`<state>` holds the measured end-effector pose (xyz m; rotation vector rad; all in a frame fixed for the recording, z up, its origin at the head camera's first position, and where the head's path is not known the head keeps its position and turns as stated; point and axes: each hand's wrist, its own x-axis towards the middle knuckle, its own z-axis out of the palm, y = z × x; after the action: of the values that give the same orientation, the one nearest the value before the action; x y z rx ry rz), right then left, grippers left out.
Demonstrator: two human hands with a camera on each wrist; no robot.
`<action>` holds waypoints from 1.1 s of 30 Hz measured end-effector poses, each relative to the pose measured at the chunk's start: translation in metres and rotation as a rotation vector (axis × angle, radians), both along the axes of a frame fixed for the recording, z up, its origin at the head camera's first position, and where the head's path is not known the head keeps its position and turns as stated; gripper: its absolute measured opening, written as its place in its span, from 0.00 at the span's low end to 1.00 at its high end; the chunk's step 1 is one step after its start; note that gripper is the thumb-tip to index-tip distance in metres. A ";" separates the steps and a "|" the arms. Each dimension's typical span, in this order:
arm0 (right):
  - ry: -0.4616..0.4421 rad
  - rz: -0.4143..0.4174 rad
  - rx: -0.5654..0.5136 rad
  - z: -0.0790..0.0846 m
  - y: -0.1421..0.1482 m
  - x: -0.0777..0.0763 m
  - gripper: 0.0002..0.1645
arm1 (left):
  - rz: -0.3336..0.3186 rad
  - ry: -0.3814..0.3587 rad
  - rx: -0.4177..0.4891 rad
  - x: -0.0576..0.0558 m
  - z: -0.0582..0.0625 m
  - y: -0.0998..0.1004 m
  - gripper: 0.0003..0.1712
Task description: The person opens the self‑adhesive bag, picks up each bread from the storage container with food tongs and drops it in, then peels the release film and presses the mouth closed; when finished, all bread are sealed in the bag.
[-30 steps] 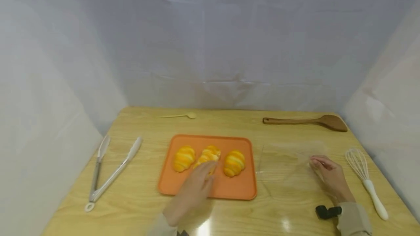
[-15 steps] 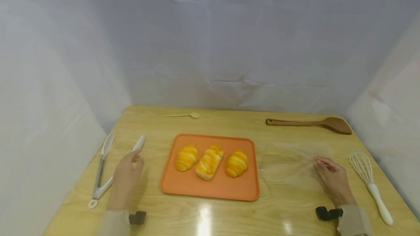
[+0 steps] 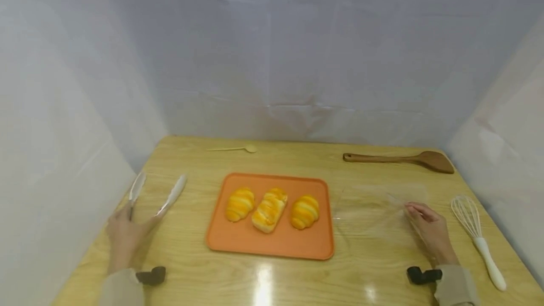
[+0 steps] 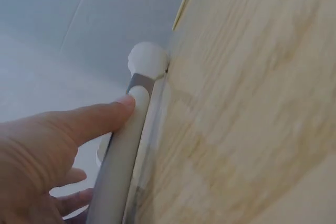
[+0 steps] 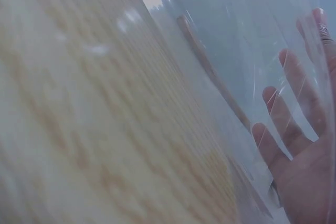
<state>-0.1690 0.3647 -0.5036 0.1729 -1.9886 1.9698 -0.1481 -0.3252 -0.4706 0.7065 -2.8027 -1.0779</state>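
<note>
Head view: the left hand, in a beige sleeve, reaches forward low over the wooden table at the person's left; thumb and fingers are spread apart in a V, spanning the two splayed arms of the silver metal tongs with white tips, which lie with tips pointing away from the person; the palm covers their hinge end. The right hand is bent inward at the wrist, its thumb and forefinger together, pinching the near right part of the clear plastic film, which lies right of the orange rectangular tray; three yellow-and-orange bread rolls sit in a row on that tray, well apart from both hands; the white-handled whisk lies right of the right hand.

Left wrist view: the thumb is extended, its tip resting on the pale grey grip of one tong arm; other fingers show partly behind that arm, so their contact cannot be told.

Right wrist view: the film hangs before the palm; three fingers stand fanned apart behind it; thumb and forefinger appear, through glare, to meet at the film's edge.
</note>
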 end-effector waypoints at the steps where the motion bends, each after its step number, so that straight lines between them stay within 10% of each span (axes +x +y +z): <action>1: -0.008 -0.008 0.006 0.000 0.000 0.000 0.15 | 0.007 -0.002 0.009 0.001 -0.001 -0.001 0.60; 20: 0.054 -0.031 0.007 -0.001 -0.003 -0.002 0.17 | 0.067 -0.050 -0.078 0.010 -0.004 -0.004 0.59; 33: 0.119 0.001 0.203 0.009 0.003 -0.001 0.15 | -0.098 0.024 0.074 0.020 0.014 0.002 0.60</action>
<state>-0.1699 0.3674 -0.4942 0.3321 -2.1069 1.7129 -0.1285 -0.3233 -0.4563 0.5637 -2.8168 -1.2030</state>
